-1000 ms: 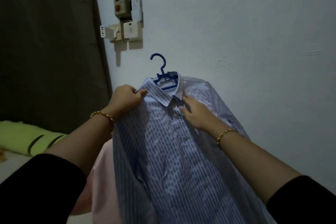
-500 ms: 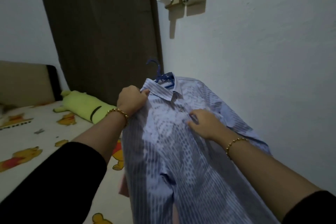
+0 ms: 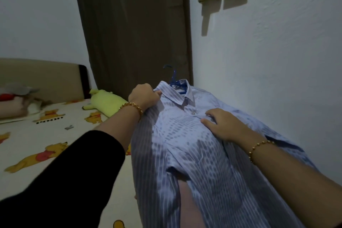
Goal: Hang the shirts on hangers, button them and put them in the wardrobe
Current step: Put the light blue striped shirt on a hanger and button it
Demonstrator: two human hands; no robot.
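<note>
Shirt [image 3: 194,153], pale blue, striped, on blue hanger [image 3: 175,83], held up between bed [image 3: 55,135] and white wall [image 3: 277,61]; lower front gaping. Left hand [image 3: 143,96] gripping collar edge; right hand [image 3: 220,126] resting on chest, fingers loosely spread. Behind: brown door [image 3: 133,33], green plush toy [image 3: 105,102] on bed.

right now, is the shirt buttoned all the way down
No. The shirt looks closed at the top, but its front gapes lower down, showing pink underneath.
</note>
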